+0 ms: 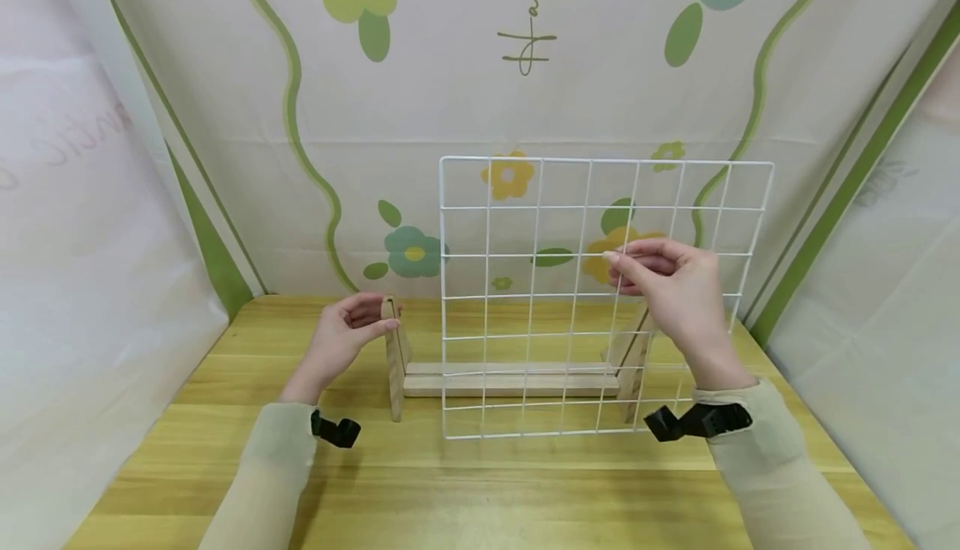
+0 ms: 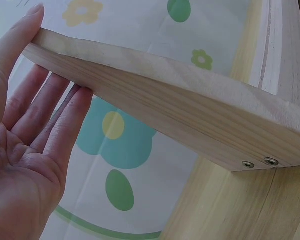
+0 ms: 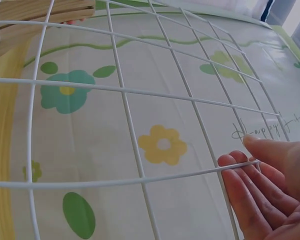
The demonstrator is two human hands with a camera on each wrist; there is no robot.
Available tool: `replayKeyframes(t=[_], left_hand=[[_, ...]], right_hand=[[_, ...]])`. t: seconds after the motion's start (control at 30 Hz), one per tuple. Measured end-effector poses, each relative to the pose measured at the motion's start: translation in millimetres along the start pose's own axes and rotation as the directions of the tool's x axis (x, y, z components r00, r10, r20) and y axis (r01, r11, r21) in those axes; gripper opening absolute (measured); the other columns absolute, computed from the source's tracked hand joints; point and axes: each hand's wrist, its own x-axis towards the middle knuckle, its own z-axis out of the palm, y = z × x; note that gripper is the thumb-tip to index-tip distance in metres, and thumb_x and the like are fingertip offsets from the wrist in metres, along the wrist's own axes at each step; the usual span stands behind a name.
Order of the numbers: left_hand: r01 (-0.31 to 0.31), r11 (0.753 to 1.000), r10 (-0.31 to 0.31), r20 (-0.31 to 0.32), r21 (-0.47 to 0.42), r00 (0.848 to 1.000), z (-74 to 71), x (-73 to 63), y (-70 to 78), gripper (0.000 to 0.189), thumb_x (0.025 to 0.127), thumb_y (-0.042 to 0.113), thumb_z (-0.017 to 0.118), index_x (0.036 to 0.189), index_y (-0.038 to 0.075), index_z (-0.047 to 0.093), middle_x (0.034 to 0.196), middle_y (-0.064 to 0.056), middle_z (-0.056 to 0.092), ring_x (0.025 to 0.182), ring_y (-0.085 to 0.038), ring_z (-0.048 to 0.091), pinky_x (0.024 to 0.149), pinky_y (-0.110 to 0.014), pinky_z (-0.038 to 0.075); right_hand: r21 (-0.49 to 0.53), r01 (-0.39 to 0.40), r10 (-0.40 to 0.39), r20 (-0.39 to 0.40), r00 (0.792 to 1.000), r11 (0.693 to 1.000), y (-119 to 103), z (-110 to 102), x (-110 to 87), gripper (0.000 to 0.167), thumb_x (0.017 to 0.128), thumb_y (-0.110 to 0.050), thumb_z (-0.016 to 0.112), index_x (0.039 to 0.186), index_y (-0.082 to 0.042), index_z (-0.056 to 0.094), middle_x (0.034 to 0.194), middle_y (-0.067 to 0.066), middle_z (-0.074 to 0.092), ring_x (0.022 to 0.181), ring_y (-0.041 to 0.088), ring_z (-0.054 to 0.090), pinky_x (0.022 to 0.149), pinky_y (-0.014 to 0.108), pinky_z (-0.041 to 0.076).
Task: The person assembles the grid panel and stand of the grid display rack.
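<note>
A pale wooden stand (image 1: 513,386) rests on the table, with an upright side panel at each end of its low crossbars. My left hand (image 1: 341,339) holds the top of the left panel (image 1: 396,375), thumb on the near edge and fingers behind. Two metal screw heads (image 2: 271,161) show low on that panel in the left wrist view. A white wire grid panel (image 1: 531,294) stands upright in front of the stand, overlapping its right part. My right hand (image 1: 678,296) pinches a wire right of the grid's middle; thumb and fingertips meet around the wire in the right wrist view.
The wooden table (image 1: 480,492) extends in front of the stand. Behind it hangs a white cloth (image 1: 450,100) with flowers and green vines. Cloth walls (image 1: 75,225) close off both sides. Each wrist carries a black camera mount (image 1: 335,430).
</note>
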Motion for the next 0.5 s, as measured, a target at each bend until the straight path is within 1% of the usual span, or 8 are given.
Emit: replayKeyframes(t=[0.1,0.33,0.5], left_hand=[[-0.004,1.0,0.004,-0.002,0.01,1.0,0.0,-0.3,0.6,0.049,0.091,0.023,0.081,0.131,0.0,0.063,0.121,-0.014,0.069,0.107,-0.02,0.068,0.089,-0.026,0.056],[-0.002,1.0,0.002,0.002,0.016,1.0,-0.6,-0.5,0.5,0.053,0.091,0.024,0.081,0.133,-0.002,0.06,0.122,-0.015,0.069,0.108,-0.022,0.067,0.089,-0.025,0.055],[0.005,1.0,-0.006,0.002,0.018,1.0,-1.1,0.5,-0.9,0.052,0.092,0.023,0.08,0.134,-0.002,0.061,0.122,-0.015,0.068,0.109,-0.022,0.066,0.09,-0.025,0.055]], right_hand=[[-0.002,0.007,-0.007,0.008,1.0,1.0,-4.6,2.4,4.4,0.039,0.088,-0.032,0.082,0.105,0.002,0.072,0.089,0.011,0.076,0.078,0.023,0.075,0.07,0.034,0.061],[0.011,0.036,-0.036,0.002,0.999,0.999,-17.5,8.7,17.0,0.036,0.087,-0.028,0.084,0.102,0.003,0.073,0.086,0.009,0.076,0.074,0.022,0.074,0.068,0.035,0.061],[0.013,0.028,-0.028,-0.005,1.0,1.0,-27.3,11.4,25.1,0.035,0.086,-0.027,0.085,0.101,0.002,0.073,0.084,0.008,0.076,0.073,0.023,0.074,0.068,0.033,0.061]])
